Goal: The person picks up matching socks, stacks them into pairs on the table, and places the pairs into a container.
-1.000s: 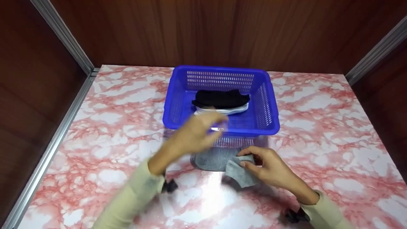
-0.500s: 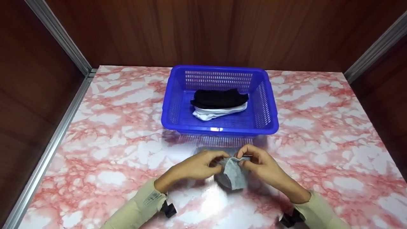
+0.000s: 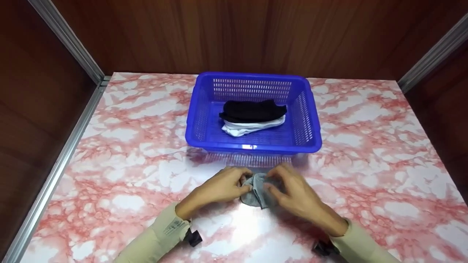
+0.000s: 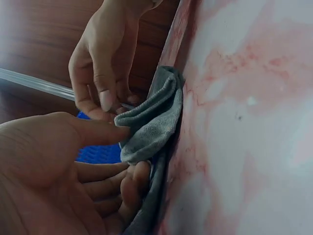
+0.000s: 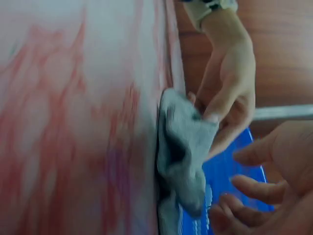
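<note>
A grey sock (image 3: 256,193) lies in a bunch on the table, just in front of the basket. My left hand (image 3: 226,187) pinches its edge between thumb and fingers, and the left wrist view shows the thumb over a raised fold of the sock (image 4: 154,129). Close to the sock's other side is my right hand (image 3: 298,193), blurred in the head view. In the right wrist view the fingers of that right hand (image 5: 296,169) are parted and apart from the fabric. Part of the sock lies flat behind the hands, mostly hidden by them.
A blue plastic basket (image 3: 252,148) stands behind the hands. Inside it, a folded black sock bundle (image 3: 254,111) rests on a white one (image 3: 241,129). Brown wooden panels (image 3: 241,36) border the pink-and-white marbled table (image 3: 128,164) at the back and sides.
My left hand came down from over the basket to the grey sock and took hold of its edge. The right hand, which pinched the sock's raised end, has let go of it.
</note>
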The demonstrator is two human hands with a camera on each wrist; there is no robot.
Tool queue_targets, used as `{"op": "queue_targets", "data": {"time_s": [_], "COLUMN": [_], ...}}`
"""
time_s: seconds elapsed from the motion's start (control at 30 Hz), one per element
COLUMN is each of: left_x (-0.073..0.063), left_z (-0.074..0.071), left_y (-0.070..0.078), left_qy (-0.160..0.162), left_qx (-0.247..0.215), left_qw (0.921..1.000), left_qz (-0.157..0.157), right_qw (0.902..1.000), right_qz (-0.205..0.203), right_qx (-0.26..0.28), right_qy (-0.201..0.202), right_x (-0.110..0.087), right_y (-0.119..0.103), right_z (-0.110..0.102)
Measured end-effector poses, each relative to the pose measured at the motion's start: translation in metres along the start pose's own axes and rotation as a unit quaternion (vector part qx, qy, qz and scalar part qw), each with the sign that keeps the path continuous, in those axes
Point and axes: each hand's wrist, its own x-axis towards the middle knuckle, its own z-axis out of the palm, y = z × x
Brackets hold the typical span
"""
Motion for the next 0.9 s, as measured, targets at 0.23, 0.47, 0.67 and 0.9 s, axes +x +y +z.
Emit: {"op": "queue_targets", "data": {"time_s": [0.23,0.47,0.67,0.9], "left_x": [0.003,-0.002,-0.014,-0.025], "left_z": [0.007,-0.009,-0.032,-0.049], "left_y": [0.003,0.007,0.007,-0.002], "left_qy": [0.011,-0.017,-0.009,-0.047], "left_qx": [0.027,-0.032,-0.009,0.053], "left_qw": [0.9996,0.9990,0.9985,0.9970], "left_qz": [0.003,0.025,0.054,0.031], "right_qw": [0.9982,0.9943,0.9923,0.9841], "right_qz": [-0.010,-0.051,-0.077,-0.060], "right_qx": [0.006,0.048,0.050,0.051], "right_qy": [-0.058,-0.080,-0.083,-0.159], "right_x": [0.004,0.005,0.007,-0.002], "right_y": [-0.002,0.002,0.010,0.025], "right_z": [0.016,-0.008,-0.053,-0.071]}}
